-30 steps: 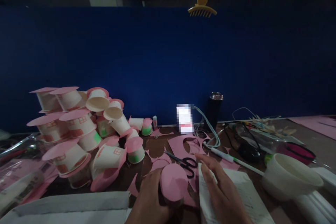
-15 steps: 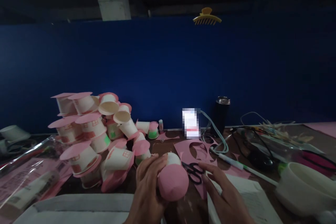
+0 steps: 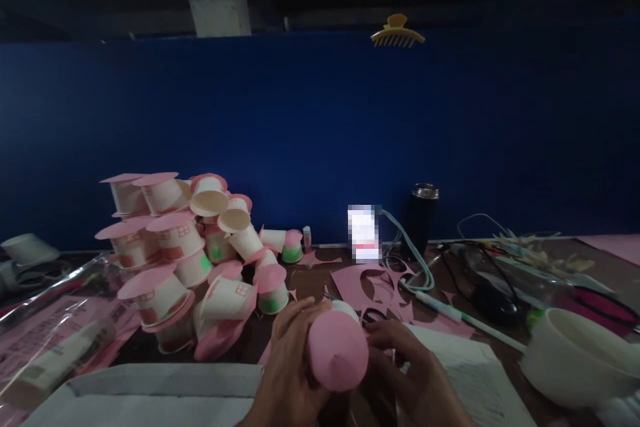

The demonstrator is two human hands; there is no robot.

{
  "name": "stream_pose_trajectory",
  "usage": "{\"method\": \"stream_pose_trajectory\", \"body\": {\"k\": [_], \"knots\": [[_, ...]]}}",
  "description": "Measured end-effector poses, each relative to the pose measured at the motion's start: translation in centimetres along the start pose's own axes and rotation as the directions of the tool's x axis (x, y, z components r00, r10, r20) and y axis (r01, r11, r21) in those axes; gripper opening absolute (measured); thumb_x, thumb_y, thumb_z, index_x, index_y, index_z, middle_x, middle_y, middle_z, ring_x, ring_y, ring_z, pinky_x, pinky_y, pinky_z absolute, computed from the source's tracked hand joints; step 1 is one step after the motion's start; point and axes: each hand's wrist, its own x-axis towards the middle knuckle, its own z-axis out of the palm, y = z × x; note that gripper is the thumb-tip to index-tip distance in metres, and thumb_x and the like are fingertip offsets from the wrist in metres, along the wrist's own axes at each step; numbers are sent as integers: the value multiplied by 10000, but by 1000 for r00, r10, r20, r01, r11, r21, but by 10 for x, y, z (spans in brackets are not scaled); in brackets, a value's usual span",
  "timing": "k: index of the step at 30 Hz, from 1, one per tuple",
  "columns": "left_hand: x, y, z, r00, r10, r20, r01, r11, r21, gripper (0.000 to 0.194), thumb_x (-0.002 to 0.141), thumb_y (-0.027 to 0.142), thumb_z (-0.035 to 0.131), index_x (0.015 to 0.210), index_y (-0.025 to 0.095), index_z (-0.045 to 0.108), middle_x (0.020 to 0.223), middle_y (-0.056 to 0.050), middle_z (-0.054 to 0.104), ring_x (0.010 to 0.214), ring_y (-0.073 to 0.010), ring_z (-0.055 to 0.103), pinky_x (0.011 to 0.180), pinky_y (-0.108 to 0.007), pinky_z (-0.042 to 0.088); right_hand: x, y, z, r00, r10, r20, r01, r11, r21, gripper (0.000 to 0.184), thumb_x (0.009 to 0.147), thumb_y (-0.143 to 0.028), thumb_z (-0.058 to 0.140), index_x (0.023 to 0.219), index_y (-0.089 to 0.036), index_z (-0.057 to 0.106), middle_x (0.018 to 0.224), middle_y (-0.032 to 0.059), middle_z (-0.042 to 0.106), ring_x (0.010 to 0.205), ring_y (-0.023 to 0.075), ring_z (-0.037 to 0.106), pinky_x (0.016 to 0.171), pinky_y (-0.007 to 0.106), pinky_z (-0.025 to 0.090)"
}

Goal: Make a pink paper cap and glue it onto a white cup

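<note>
Near the tabletop's front edge, the left hand is gripping a paper cup capped with a pink paper cone. The right hand, off the printed sheet it was resting on a second ago, is now closing loosely against the cup's side, so both hands are steadying it.

Pink roof on a seemingly white cup, blue wall

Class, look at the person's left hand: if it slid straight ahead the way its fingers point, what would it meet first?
The left hand, wrapped around the pink-topped cup, points forward and slightly right. Past the cup, it would probably meet the cut pink paper sheet first, though depth is hard to judge.
</note>
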Motion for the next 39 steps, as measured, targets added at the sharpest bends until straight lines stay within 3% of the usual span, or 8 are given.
{"method": "stream_pose_trajectory", "body": {"k": [10,17,21,25,28,31,34,39], "knots": [[0,-6,4,953,-295,-74,289,954,-78,622,731,248,675,1292,170,419,1261,-162,541,1201,-316,512,968,-492,481,8,20,-11,971,221,-94,-222,975,4,303,813,-482,582,777,-195,671,675,29,685,610,203,616,579,298,470],[-1,-9,8,934,-343,-101,347,938,18,616,714,311,723,1248,164,455,1209,-148,571,1159,-323,518,953,-507,467,9,10,-12,963,256,-80,-262,963,-68,331,797,-532,583,718,-217,648,655,24,703,605,209,642,572,300,475],[1,-8,5,938,-330,-105,338,939,65,581,745,376,706,1231,169,464,1195,-138,583,1151,-315,514,945,-491,462,6,16,-9,977,207,-61,-213,969,-129,324,844,-523,527,835,-221,642,714,28,716,626,205,663,583,298,513],[2,-7,4,948,-299,-107,310,944,113,551,727,380,720,1189,176,499,1139,-124,611,1119,-324,519,927,-490,450,-1,18,-9,987,-83,-139,34,945,-324,314,884,-431,513,1112,-230,589,932,60,703,720,200,663,655,315,545],[3,-7,4,962,-260,-85,270,953,140,523,726,306,709,1190,165,514,1129,-125,617,1098,-323,520,936,-501,422,-8,8,-8,913,-407,-19,354,814,-460,367,897,-266,515,1262,-230,512,933,67,675,745,189,648,689,314,540],[3,-7,5,973,-223,-63,230,960,157,544,717,321,709,1203,159,527,1141,-133,610,1088,-329,516,950,-519,395,-11,-5,-3,728,-666,162,637,570,-520,467,846,-121,518,1308,-187,485,727,28,647,613,167,609,570,276,500],[2,-6,7,974,-224,-47,228,960,165,573,683,384,725,1187,169,556,1134,-130,607,1086,-340,510,945,-519,394,-10,-13,9,594,-774,218,724,396,-566,409,831,-60,451,1214,-162,553,574,-12,609,492,150,567,479,254,432],[2,-2,9,986,-157,-53,164,970,182,534,708,351,686,1192,165,556,1131,-126,610,1072,-326,513,948,-507,387,-11,-13,21,570,-782,251,710,316,-629,363,847,-60,392,1150,-133,579,556,-10,632,468,155,572,502,281,409]]}}
